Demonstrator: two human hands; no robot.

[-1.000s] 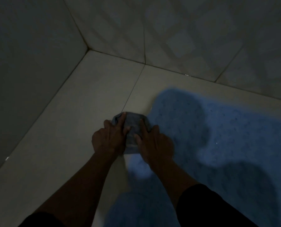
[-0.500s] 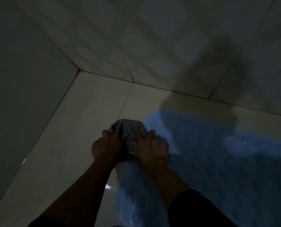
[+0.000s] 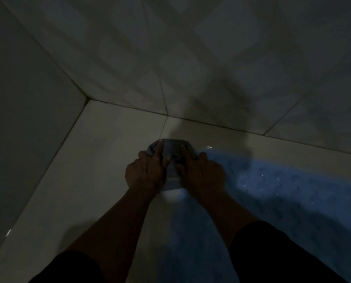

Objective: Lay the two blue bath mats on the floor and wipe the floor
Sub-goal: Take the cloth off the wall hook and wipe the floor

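Observation:
A small grey cloth lies bunched on the pale floor tiles, close to the wall. My left hand presses down on its left side with straight fingers. My right hand presses on its right side the same way. A blue bath mat is spread flat on the floor to the right, its near-left part running under my right forearm. Only one mat is in view. The room is dim.
Tiled walls meet in a corner at the upper left. The back wall stands just beyond the cloth, with my shadow cast on it. A left wall runs along the floor's left edge.
Both hands have pushed the cloth forward across the floor, nearer the back wall. The view has tilted, so more wall shows and my shadow has grown on it.

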